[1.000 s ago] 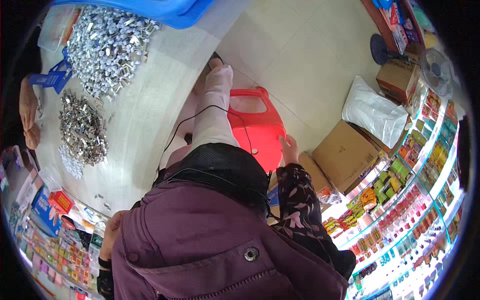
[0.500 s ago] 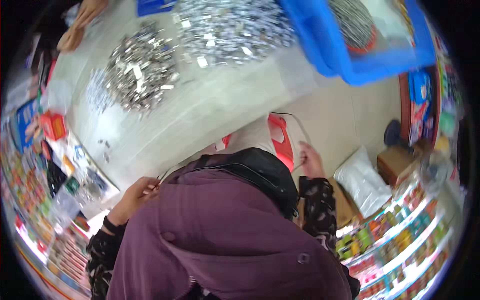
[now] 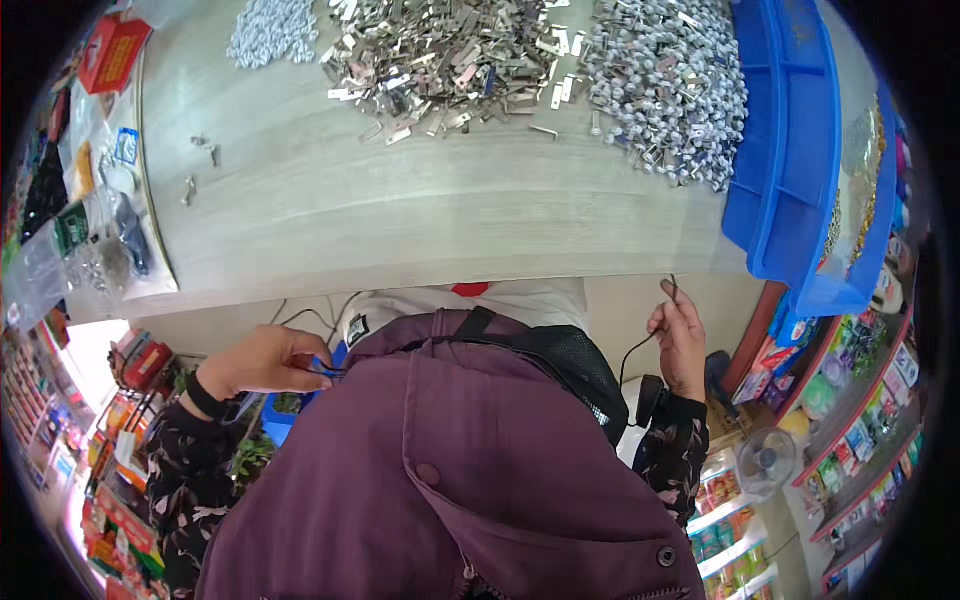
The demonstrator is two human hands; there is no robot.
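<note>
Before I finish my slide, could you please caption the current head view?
Right hand holding a dark cord by a table with metal pieces and a blue tray.

One left hand and one right hand make two, and one dark cord is in the right one. One table has three piles, back from its near edge: one of little white bits, one of shiny metal clips, one of white-and-silver pieces, each too many to count. One blue tub sits at its right edge, one red box by its left.
</note>
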